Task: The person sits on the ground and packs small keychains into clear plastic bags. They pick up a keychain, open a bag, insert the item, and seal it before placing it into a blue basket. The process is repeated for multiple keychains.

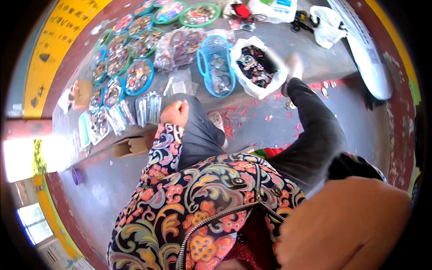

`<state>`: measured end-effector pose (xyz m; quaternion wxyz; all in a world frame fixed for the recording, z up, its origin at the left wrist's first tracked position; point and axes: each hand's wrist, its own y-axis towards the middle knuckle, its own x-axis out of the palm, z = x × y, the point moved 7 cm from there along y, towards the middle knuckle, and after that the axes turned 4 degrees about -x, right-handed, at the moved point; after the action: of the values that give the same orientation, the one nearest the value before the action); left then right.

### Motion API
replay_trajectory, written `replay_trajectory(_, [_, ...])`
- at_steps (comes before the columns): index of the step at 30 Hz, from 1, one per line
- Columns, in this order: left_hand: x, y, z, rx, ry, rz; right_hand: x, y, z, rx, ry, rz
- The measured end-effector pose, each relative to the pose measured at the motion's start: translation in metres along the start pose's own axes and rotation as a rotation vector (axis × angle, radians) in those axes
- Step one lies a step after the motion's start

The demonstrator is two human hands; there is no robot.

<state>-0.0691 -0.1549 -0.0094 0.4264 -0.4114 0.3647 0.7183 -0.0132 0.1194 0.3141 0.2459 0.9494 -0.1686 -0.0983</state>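
Note:
My left hand rests on my bent left knee, its fingers curled into a fist with nothing seen sticking out of it. Close by lie clear bags of slim items and a few flat clear plastic bags. My right hand is raised very near the camera and fills the lower right; its fingers are hidden, so what it holds, if anything, does not show. Beyond my knees stand a blue plastic basket with small items inside and a white bag full of dark and coloured small pieces.
Several round trays of small goods cover the raised grey ledge at the far left. A cardboard box sits below its edge, and a purple cup farther left. Red scraps litter the floor. A white board stands at right.

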Motion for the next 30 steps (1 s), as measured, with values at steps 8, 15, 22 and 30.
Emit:
replay_trajectory(8, [-0.007,0.001,0.017,0.091,-0.047,0.069,-0.021,0.013,-0.012,-0.034,0.137,0.121])
replay_trajectory(15, [-0.012,-0.002,0.031,0.085,-0.143,0.024,-0.026,0.015,-0.006,-0.103,0.273,0.098])
replay_trajectory(22, [-0.011,0.004,0.039,0.097,-0.161,-0.022,-0.032,0.019,-0.015,-0.304,0.204,-0.009])
replay_trajectory(30, [0.000,0.012,0.031,0.088,-0.501,-0.173,-0.047,0.007,0.028,0.119,0.139,-0.125])
